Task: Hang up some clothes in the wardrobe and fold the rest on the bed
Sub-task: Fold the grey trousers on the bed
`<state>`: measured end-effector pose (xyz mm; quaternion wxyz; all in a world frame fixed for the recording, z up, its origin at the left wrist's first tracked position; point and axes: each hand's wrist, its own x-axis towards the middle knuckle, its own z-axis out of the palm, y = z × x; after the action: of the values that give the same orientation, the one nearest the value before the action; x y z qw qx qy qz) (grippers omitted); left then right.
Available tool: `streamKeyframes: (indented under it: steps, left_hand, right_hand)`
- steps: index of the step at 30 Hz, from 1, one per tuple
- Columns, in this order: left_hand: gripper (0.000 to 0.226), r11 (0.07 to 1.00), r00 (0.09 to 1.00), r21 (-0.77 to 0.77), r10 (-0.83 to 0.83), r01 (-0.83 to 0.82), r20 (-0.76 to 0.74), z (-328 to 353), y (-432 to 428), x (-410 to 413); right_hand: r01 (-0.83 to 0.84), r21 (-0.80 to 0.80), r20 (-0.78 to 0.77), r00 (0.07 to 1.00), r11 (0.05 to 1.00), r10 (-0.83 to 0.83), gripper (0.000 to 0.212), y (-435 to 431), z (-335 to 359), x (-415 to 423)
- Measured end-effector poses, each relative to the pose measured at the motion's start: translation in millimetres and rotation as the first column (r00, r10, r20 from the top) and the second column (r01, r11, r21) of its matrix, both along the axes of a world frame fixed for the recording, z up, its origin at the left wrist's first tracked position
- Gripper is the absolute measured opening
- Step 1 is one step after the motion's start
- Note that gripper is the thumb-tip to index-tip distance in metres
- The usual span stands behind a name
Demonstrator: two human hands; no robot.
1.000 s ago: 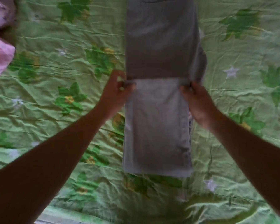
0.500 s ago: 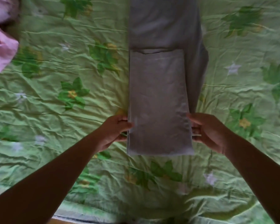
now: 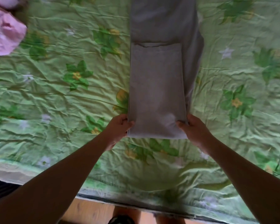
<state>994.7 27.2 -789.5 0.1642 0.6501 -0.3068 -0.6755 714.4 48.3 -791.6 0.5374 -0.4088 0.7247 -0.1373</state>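
Looking down from the head camera, the grey trousers (image 3: 157,88) lie flat in a long narrow strip on the bed (image 3: 103,189). They run straight away from the person, near the middle of the view. The bed is covered by a crumpled green bedspread (image 3: 55,102) printed with leaves, yellow flowers and pale stars. The strip is doubled over. A lighter top layer reaches from the near end to a straight hem about a third of the way down the picture. A darker layer underneath goes on past that hem to the top edge and shows along the right side.

The left hand (image 3: 119,128) grasps the left side of the near end, its thumb on top of the cloth and its fingers curled at the edge. The right hand (image 3: 195,129) grasps the right side at the same level, thumb on top as well. Both forearms reach in from the lower corners, and the near end of the trousers sits between the two hands.

A bunched pink garment (image 3: 6,36) lies on the bedspread at the far left, well apart from the trousers. Below the bed's near edge is a strip of wooden floor (image 3: 90,210).
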Motion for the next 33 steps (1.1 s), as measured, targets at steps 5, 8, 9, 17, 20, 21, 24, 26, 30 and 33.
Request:
streamKeyframes:
  steps: [5, 8, 9, 17, 20, 21, 24, 26, 30, 33]
  left_hand:
    - [0.021, 0.998, 1.0, 0.06, -0.009, 0.01, -0.02, 5.7, 31.4, 3.2]
    - [0.022, 0.988, 0.999, 0.155, -0.012, 0.019, -0.044, 6.3, 65.2, 10.2]
    - [0.022, 0.981, 0.998, 0.194, -0.004, 0.015, -0.058, 5.8, 77.5, 11.9]
    - [0.053, 0.99, 0.988, 0.019, 0.141, -0.14, -0.055, 9.0, 52.7, 7.7]
    - [0.068, 0.977, 0.989, -0.158, 0.139, -0.146, -0.056, 7.7, 5.1, -0.4]
    - [0.065, 0.969, 0.991, -0.208, 0.123, -0.13, -0.048, 8.0, -11.0, -5.2]
    - [0.049, 0.939, 0.996, -0.334, 0.092, -0.088, -0.002, 4.7, -53.5, -19.3]
    - [0.047, 0.93, 0.993, -0.363, 0.093, -0.063, 0.066, -0.9, -71.7, -23.7]
    - [0.042, 0.916, 0.991, -0.398, 0.086, -0.039, 0.101, 6.5, -97.5, -26.4]
    - [0.041, 0.872, 0.989, -0.477, 0.144, -0.113, 0.029, 17.8, -141.1, -24.4]
  right_hand:
    - [0.035, 0.135, 0.061, 0.997, 0.99, -0.043, 0.026, 30.0, -1.9, 3.5]
    - [0.1, 0.292, 0.145, 0.978, 0.951, -0.148, 0.012, 67.3, -4.9, 2.1]
    - [0.102, 0.322, 0.153, 0.975, 0.941, -0.158, 0.012, 79.7, -5.6, 1.9]
    - [0.157, 0.29, 0.234, 0.945, 0.944, -0.229, 0.02, 58.1, 12.0, 9.8]
    - [0.229, 0.174, 0.219, 0.939, 0.958, -0.265, 0.023, 5.4, 14.3, 13.6]
    - [0.242, 0.145, 0.215, 0.939, 0.959, -0.27, 0.026, -14.2, 14.2, 15.5]
    - [0.308, 0.034, 0.243, 0.92, 0.951, -0.307, 0.017, -66.1, 10.0, 21.2]
    - [0.342, 0.01, 0.206, 0.919, 0.94, -0.336, 0.025, -86.3, 4.8, 23.8]
    - [0.312, -0.08, 0.173, 0.94, 0.947, -0.295, 0.003, -106.1, 13.1, 22.8]
    - [0.349, -0.193, 0.198, 0.929, 0.917, -0.312, 0.019, -145.4, 29.8, 19.2]
